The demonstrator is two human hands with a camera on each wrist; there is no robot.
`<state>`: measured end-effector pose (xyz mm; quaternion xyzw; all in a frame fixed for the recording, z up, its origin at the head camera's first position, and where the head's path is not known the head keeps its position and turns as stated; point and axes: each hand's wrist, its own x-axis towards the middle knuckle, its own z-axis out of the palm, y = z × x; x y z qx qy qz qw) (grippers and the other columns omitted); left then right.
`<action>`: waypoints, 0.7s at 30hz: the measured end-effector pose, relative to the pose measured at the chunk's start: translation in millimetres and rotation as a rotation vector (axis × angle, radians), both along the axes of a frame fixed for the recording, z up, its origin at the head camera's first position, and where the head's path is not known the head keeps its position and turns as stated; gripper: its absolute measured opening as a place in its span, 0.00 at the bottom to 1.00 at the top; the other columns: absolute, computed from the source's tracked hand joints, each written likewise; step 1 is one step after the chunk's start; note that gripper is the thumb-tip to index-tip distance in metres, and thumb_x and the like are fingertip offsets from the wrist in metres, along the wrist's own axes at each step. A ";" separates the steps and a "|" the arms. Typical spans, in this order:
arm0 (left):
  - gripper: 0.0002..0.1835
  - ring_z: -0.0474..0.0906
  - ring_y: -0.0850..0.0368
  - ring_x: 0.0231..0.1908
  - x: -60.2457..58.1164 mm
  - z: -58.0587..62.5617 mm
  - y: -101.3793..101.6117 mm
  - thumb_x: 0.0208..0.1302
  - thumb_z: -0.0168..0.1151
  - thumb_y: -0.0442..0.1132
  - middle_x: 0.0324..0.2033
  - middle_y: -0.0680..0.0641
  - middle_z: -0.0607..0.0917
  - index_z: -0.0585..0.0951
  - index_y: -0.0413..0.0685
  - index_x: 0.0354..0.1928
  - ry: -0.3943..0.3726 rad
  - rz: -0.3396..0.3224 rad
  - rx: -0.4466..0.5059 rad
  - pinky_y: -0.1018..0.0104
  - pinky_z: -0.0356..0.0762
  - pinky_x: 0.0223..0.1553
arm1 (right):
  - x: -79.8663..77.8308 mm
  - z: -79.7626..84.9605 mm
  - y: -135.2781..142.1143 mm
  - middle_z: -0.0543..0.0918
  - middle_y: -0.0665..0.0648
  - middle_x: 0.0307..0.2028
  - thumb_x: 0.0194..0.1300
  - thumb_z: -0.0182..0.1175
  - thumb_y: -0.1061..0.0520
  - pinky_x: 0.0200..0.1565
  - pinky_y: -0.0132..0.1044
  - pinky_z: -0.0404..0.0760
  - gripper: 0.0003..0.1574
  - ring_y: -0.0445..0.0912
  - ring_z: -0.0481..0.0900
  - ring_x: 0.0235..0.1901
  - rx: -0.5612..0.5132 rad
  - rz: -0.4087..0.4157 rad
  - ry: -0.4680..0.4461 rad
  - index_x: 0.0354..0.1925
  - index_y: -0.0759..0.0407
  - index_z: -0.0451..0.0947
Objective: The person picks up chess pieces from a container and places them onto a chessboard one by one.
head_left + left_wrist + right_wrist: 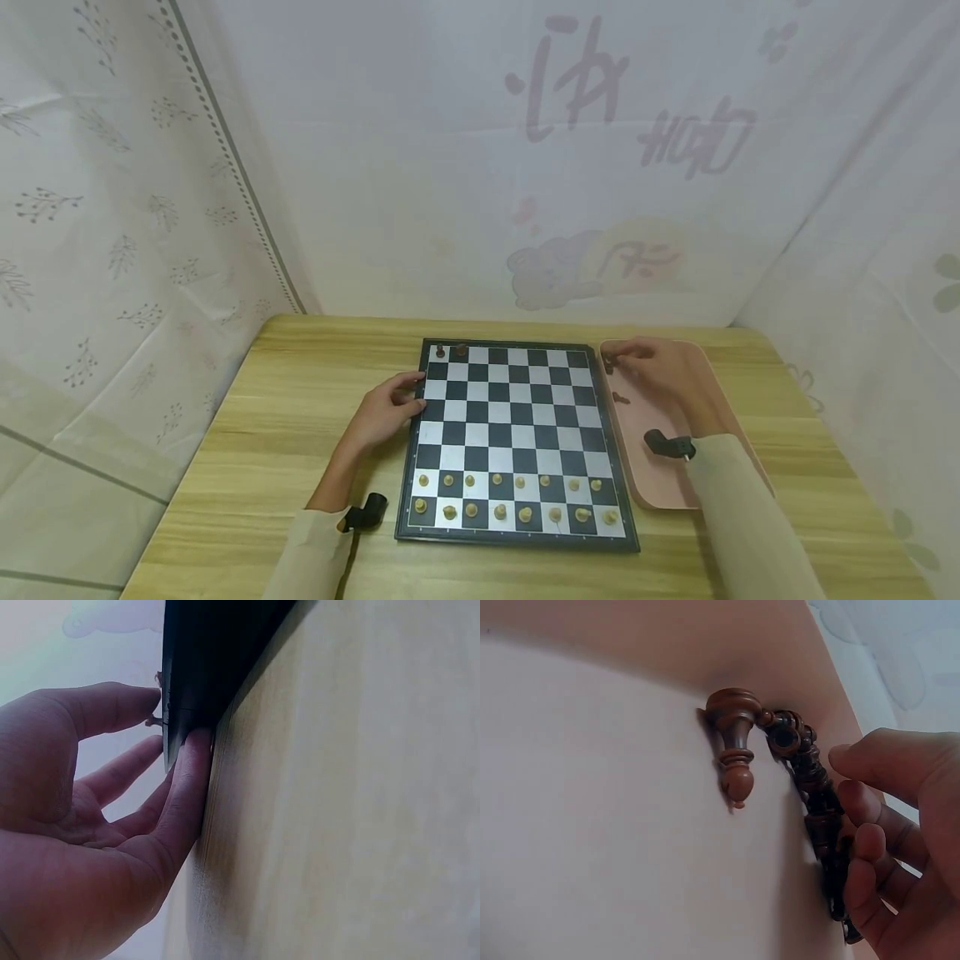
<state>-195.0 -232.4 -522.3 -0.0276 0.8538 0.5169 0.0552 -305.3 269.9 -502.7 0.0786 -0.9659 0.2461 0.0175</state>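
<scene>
A black-and-white chessboard (510,435) lies on the table. At its left edge, my left hand (386,410) holds the rim; in the left wrist view one finger (196,761) reaches under the board's dark side (199,667), with the thumb near the upper face. My right hand (656,364) is over the far part of a pink tray (663,497). Its fingers (866,844) are loosely bent beside a row of dark chess pieces (821,817) along the tray wall, with no piece visible in its grasp. A brown bishop (736,750) lies apart from that row.
Two dark pieces occupy the board's far left corner, one a small upright piece (440,352), the other a reddish-brown piece (461,350). Light pieces (501,512) fill the two near rows. Patterned white cloth (450,167) hangs behind the wooden table (300,400).
</scene>
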 end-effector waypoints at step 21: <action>0.27 0.86 0.45 0.53 -0.5 -1.6 -0.5 0.75 0.69 0.37 0.66 0.38 0.84 0.81 0.48 0.74 0.015 -0.009 0.004 0.50 0.83 0.50 | 2.9 -9.4 13.2 0.90 0.35 0.53 0.79 0.63 0.33 0.55 0.49 0.74 0.11 0.45 0.84 0.59 -0.074 -0.051 0.018 0.54 0.13 0.88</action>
